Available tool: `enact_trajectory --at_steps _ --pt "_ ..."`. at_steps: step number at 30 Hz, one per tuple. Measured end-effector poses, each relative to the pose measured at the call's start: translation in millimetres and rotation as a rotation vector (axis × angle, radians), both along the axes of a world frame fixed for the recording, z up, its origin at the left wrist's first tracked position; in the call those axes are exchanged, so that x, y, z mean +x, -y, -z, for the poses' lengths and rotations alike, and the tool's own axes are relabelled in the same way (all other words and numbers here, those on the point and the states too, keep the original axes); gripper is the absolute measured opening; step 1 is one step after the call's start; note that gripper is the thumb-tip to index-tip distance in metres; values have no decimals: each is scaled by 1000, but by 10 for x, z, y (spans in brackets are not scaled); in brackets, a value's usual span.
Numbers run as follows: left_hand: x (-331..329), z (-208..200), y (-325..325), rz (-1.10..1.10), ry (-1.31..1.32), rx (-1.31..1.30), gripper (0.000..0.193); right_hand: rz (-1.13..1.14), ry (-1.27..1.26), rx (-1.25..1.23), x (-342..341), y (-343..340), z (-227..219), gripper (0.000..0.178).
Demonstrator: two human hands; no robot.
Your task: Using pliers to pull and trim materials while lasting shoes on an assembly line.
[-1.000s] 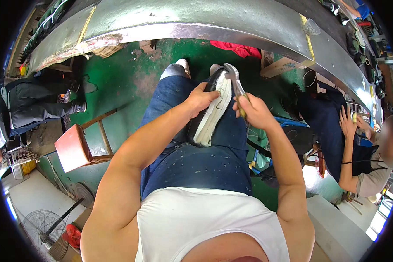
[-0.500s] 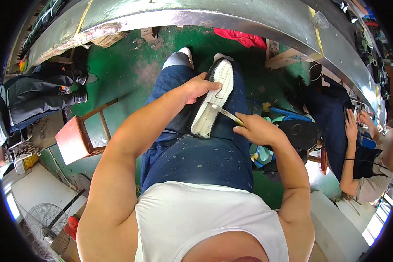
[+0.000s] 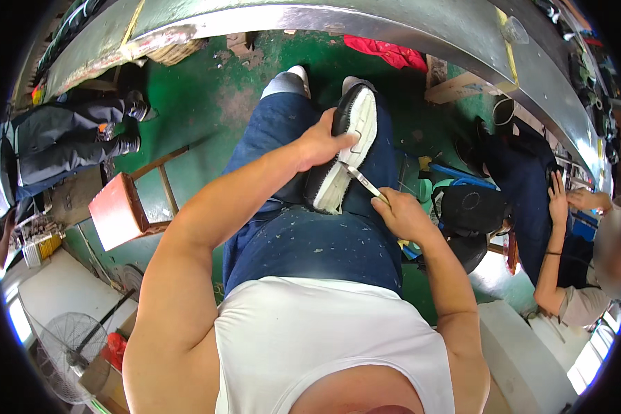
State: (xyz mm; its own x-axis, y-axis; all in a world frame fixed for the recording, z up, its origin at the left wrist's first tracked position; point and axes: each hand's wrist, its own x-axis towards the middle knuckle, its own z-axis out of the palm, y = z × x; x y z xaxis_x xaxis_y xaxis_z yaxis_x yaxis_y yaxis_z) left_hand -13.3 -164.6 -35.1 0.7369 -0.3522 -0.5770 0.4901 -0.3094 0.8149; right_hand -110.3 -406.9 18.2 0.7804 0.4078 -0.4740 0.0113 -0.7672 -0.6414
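Observation:
On my lap lies a black shoe (image 3: 369, 127), unfinished and with no outsole. It is tipped so that its white underside and black side both show. My left hand (image 3: 324, 143) is closed round its middle, the thumb pressed on the white underside beside a dark curved mark. From the right, my right hand (image 3: 400, 212) grips a slim metal hand tool (image 3: 366, 182) by its end. The tool's flat tip meets the shoe's inner edge near the middle. Its exact kind is unclear.
A metal-edged workbench (image 3: 290, 21) curves across the far side. A reddish stool (image 3: 117, 210) stands left, a fan (image 3: 72, 352) behind it. At right are a black round seat (image 3: 470, 207) and a seated co-worker (image 3: 579, 255). Red cloth (image 3: 386, 52) lies under the bench.
The shoe has been rolled a little, so more of its black left side shows. Both hands shifted slightly with it, and the tool tip now sits at the shoe's edge.

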Motion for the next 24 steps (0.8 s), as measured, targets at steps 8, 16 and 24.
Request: enact_trajectory --at_steps 8,16,24 --pt "-361 255 -89 -108 0 -204 96 -73 23 -56 -116 -60 -169 33" --pt "-553 233 26 -36 484 193 97 -10 -435 195 -143 156 118 42" --pt "-851 239 -331 149 190 -61 104 85 -898 388 117 375 130 45"
